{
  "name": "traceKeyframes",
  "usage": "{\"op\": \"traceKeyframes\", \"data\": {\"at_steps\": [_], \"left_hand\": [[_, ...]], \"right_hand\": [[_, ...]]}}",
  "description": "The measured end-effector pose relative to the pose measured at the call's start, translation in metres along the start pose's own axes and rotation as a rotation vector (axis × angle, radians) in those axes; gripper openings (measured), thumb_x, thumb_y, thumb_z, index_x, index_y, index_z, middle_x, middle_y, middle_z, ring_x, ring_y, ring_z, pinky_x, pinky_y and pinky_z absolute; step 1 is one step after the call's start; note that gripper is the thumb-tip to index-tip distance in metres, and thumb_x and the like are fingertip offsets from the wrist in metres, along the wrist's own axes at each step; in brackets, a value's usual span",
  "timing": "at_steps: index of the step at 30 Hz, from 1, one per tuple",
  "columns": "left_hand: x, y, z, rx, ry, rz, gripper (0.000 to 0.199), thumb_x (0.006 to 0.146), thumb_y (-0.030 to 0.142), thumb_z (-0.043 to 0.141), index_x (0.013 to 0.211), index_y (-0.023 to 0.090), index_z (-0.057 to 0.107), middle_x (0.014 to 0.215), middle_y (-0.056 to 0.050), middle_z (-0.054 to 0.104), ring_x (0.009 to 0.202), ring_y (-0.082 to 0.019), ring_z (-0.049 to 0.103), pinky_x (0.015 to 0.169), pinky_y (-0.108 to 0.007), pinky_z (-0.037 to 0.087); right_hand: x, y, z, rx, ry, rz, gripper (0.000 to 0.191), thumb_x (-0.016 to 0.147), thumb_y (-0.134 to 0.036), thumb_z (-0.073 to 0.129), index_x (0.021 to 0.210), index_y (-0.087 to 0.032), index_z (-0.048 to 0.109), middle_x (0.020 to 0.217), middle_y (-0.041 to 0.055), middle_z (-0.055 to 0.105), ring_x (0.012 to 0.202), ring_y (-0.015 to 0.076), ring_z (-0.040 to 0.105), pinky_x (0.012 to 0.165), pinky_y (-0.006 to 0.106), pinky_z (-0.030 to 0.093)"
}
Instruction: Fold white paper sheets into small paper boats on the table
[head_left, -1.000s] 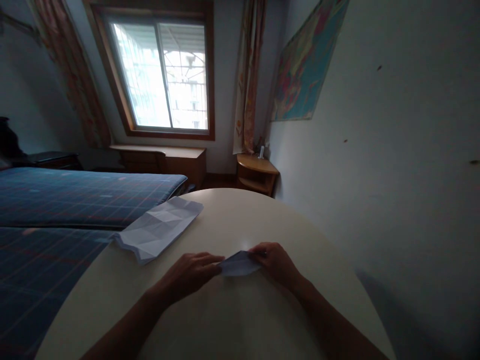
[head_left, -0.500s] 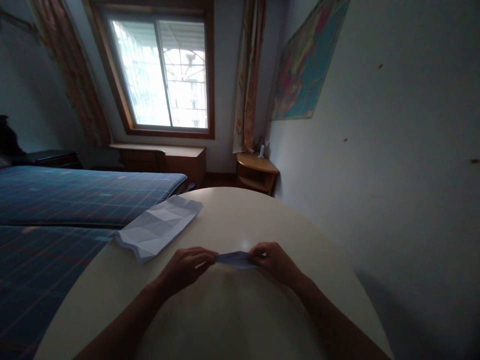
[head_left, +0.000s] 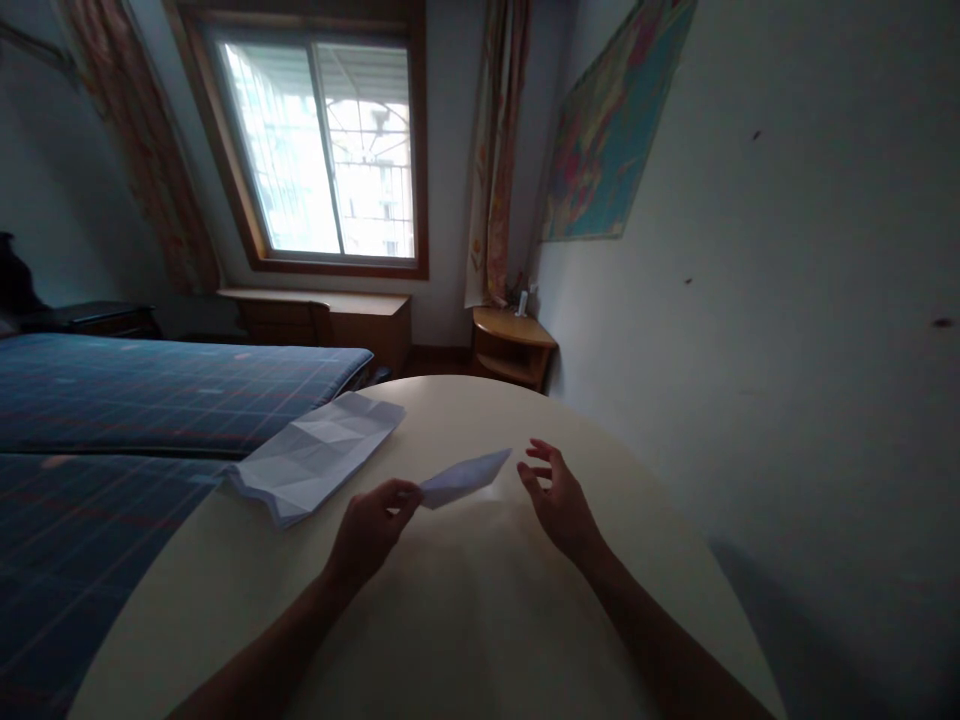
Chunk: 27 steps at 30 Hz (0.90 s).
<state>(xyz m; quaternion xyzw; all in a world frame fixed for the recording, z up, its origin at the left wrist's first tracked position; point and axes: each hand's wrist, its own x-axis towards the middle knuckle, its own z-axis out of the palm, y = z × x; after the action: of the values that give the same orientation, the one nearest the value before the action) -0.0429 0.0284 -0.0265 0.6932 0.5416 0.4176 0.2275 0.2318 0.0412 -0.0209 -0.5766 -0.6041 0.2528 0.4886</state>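
Note:
A small folded paper point(head_left: 466, 478), pale and pointed at its far end, is pinched at its left end by my left hand point(head_left: 373, 520). It is tilted, with the right tip raised above the round table. Just right of that tip, my right hand point(head_left: 555, 500) is apart from the paper, its fingers spread and holding nothing. Left of my hands lie creased white sheets of paper point(head_left: 322, 455), seemingly stacked, at the table's left edge.
The cream round table point(head_left: 480, 640) spreads beneath my arms. A bed with a blue plaid cover point(head_left: 150, 400) adjoins it on the left. Beyond stand a wooden corner cabinet point(head_left: 514, 330) and a low desk point(head_left: 367, 300) under the window. A white wall point(head_left: 810, 420) runs along the right.
My right hand has let go of the folded paper and moved slightly right and up. The paper's right end has risen, still in my left hand, which has shifted a little left.

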Motion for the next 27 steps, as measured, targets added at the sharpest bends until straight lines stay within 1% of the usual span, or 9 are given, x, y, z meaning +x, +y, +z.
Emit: {"op": "traceKeyframes", "data": {"at_steps": [3,6,9,11,16,19,21,24,27], "left_hand": [[0.0,0.003,0.006,-0.152,0.052,-0.145,0.031,0.08,0.046,0.061,0.09,0.017,0.066,0.077,-0.006,0.077,0.075,-0.024,0.074,0.066,-0.032,0.057],[-0.002,0.004,0.012,-0.225,0.05,-0.228,0.037,0.078,0.049,0.063,0.093,0.015,0.065,0.081,-0.009,0.077,0.079,-0.026,0.074,0.071,-0.034,0.057],[-0.006,0.006,0.017,-0.164,0.011,-0.252,0.039,0.08,0.051,0.061,0.096,0.015,0.068,0.086,-0.009,0.077,0.084,-0.026,0.074,0.075,-0.036,0.056],[-0.01,0.009,0.021,-0.087,-0.032,-0.236,0.037,0.084,0.049,0.057,0.096,0.017,0.07,0.088,-0.008,0.077,0.085,-0.026,0.073,0.077,-0.037,0.056],[-0.019,0.013,0.034,0.033,-0.096,-0.074,0.032,0.092,0.04,0.048,0.102,0.022,0.073,0.102,-0.005,0.076,0.095,-0.024,0.072,0.087,-0.04,0.054],[-0.023,0.012,0.042,0.098,-0.086,0.111,0.031,0.094,0.033,0.046,0.109,0.022,0.071,0.108,-0.006,0.074,0.098,-0.022,0.071,0.103,-0.047,0.045],[-0.025,0.01,0.045,0.145,-0.085,0.234,0.031,0.096,0.029,0.044,0.113,0.023,0.069,0.109,-0.006,0.074,0.096,-0.021,0.071,0.108,-0.05,0.04],[-0.027,0.01,0.046,0.187,-0.117,0.35,0.031,0.098,0.025,0.042,0.118,0.026,0.066,0.109,-0.004,0.074,0.093,-0.018,0.072,0.108,-0.049,0.041],[-0.028,0.009,0.044,0.226,-0.124,0.394,0.03,0.097,0.025,0.044,0.122,0.026,0.061,0.113,-0.004,0.073,0.098,-0.018,0.071,0.105,-0.046,0.046]], "right_hand": [[-0.004,0.003,0.009,0.009,0.014,0.045,0.053,0.086,-0.053,0.052,0.124,-0.017,0.043,0.117,0.0145,0.061,0.087,0.023,0.067,0.07,0.036,0.055],[-0.015,0.0,0.02,-0.014,-0.088,0.034,0.04,0.086,-0.046,0.054,0.113,-0.018,0.045,0.106,0.0106,0.063,0.079,0.0203,0.066,0.068,0.035,0.054],[-0.032,-0.011,0.029,-0.13,-0.192,-0.084,0.029,0.085,-0.034,0.058,0.108,-0.02,0.048,0.107,0.0081,0.061,0.083,0.0191,0.064,0.071,0.034,0.053],[-0.041,-0.019,0.034,-0.229,-0.212,-0.179,0.03,0.081,-0.026,0.062,0.109,-0.021,0.051,0.105,0.007,0.061,0.086,0.0197,0.063,0.075,0.035,0.053],[-0.049,-0.027,0.04,-0.394,-0.232,-0.401,0.043,0.075,-0.014,0.068,0.115,-0.022,0.053,0.112,0.0074,0.059,0.103,0.0232,0.059,0.087,0.038,0.053],[-0.047,-0.027,0.042,-0.484,-0.213,-0.481,0.045,0.075,-0.011,0.069,0.116,-0.024,0.055,0.112,0.0073,0.059,0.1,0.0225,0.061,0.086,0.038,0.054],[-0.045,-0.025,0.043,-0.541,-0.186,-0.528,0.04,0.076,-0.01,0.068,0.113,-0.023,0.058,0.109,0.0077,0.06,0.096,0.0219,0.062,0.083,0.036,0.055],[-0.041,-0.023,0.042,-0.626,-0.147,-0.577,0.03,0.079,-0.009,0.066,0.106,-0.022,0.062,0.105,0.0079,0.063,0.093,0.0218,0.063,0.079,0.033,0.056],[-0.037,-0.021,0.038,-0.693,-0.149,-0.593,0.028,0.081,-0.007,0.062,0.104,-0.022,0.064,0.102,0.0069,0.066,0.091,0.021,0.064,0.078,0.031,0.055]]}}
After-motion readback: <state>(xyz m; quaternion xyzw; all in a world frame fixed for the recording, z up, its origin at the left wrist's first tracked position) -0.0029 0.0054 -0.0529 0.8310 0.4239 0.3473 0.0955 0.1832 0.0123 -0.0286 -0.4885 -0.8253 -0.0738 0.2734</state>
